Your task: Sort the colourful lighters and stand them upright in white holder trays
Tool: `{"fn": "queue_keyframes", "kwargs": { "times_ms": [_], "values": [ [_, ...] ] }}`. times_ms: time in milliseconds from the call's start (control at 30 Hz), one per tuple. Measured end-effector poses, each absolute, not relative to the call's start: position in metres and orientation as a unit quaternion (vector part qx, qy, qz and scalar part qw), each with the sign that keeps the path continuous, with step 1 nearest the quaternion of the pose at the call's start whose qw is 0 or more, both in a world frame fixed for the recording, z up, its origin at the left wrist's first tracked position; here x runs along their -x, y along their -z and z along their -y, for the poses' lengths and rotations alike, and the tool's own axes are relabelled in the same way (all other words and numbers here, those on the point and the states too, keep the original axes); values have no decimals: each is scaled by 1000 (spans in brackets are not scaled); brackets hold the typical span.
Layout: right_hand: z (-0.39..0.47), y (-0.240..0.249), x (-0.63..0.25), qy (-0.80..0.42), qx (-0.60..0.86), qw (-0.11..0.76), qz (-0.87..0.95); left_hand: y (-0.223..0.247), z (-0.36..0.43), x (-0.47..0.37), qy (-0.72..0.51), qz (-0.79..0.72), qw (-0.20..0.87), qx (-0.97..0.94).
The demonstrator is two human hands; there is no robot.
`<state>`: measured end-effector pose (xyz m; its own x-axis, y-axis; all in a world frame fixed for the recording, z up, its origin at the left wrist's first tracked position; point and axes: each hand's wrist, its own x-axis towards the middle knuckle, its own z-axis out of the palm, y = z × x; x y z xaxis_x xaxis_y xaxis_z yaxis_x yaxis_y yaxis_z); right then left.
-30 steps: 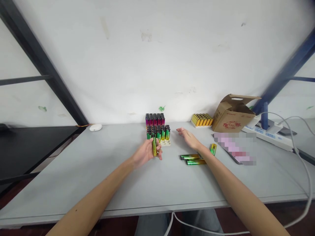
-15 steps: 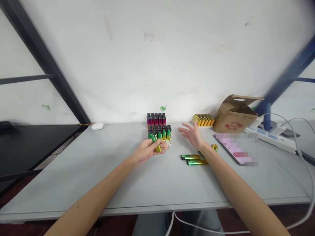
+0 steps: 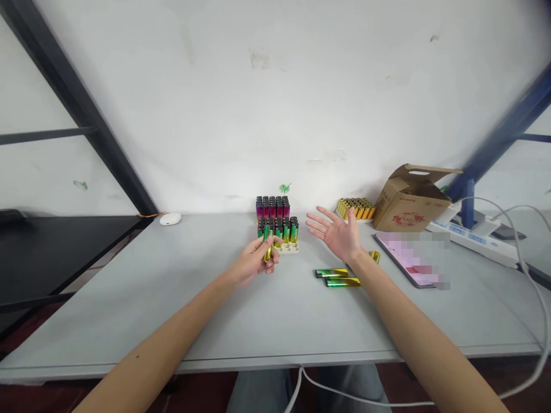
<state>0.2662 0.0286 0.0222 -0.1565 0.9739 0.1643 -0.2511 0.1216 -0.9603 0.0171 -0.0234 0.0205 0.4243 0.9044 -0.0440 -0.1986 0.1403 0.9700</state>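
Note:
My left hand [image 3: 253, 261] is closed around green-and-gold lighters [image 3: 267, 244], seemingly two side by side, held upright just in front of a pale tray [image 3: 289, 248]. Green-and-gold lighters with black tops [image 3: 294, 230] stand in rows in that tray, partly hidden by the hand. My right hand [image 3: 340, 234] is open, palm up and fingers spread, holding nothing. Below it, loose lighters [image 3: 336, 273] of the same kind lie on the table, some partly covered by my right forearm.
Behind the tray stand rows of purple lighters [image 3: 272, 206]. Yellow cylinders [image 3: 356, 207] fill another tray by the wall, beside an open cardboard box [image 3: 408, 209]. A tablet-like slab [image 3: 400, 258], a power strip [image 3: 477, 238] with cables and a white case [image 3: 170, 219] are also on the table [image 3: 206, 321].
My left hand has moved slightly left and turned the lighters more upright, uncovering the tray's front edge. My right hand has shifted slightly and turned its palm up, fingers spreading wider.

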Motion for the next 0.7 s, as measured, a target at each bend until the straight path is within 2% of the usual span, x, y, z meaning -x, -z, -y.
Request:
{"fn": "queue_keyframes", "kwargs": {
  "times_ms": [133,300,467,567,700],
  "values": [
    [-18,-23,-251,-491,355,558,566,-22,24,-14,-366,-368,677,-522],
    [3,-21,-224,-450,348,497,655,-22,27,-14,-331,-339,681,-558],
    [17,-24,-205,-379,368,472,706,-14,26,-16,-279,-287,696,-597],
    [16,-21,-203,-379,376,467,705,-9,24,-17,-266,-284,699,-600],
    [9,-17,-207,-437,372,474,667,-9,23,-17,-277,-312,688,-594]
  ]
}}
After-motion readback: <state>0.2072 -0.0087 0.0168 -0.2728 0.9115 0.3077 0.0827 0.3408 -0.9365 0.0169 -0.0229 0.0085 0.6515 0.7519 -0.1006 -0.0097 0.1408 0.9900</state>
